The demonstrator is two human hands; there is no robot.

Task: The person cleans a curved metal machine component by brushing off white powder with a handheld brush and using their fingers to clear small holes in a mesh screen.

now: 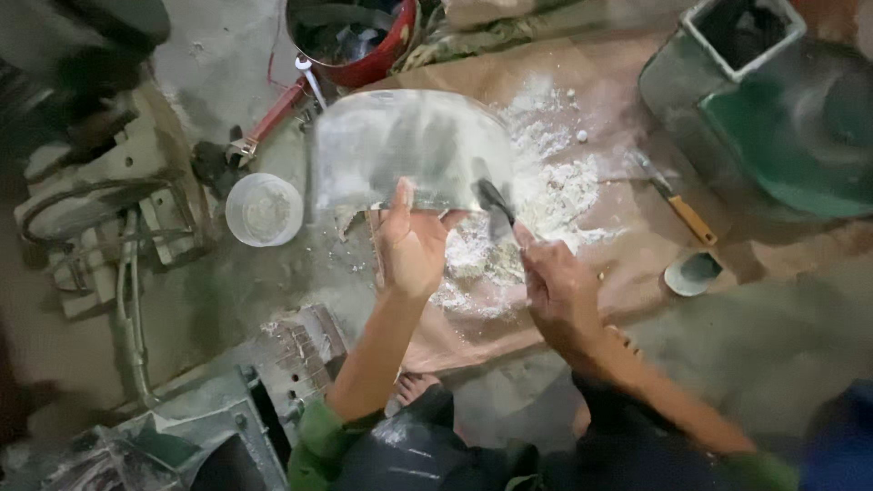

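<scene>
Below, the left hand [409,250] pinches with its fingers the lower edge of a curved grey metal sheet [409,150] over the floor, the right hand [556,291] grips a dark scraper [496,202] at 3 o'clock, white powder [546,195] spreads beyond, and a small white cup [264,209] sits at 9 o'clock.

A dull, smudged metal sheet [409,150], matt white powder [536,200] on rough brown paper [637,236], and a glossy red bucket [382,50].
</scene>
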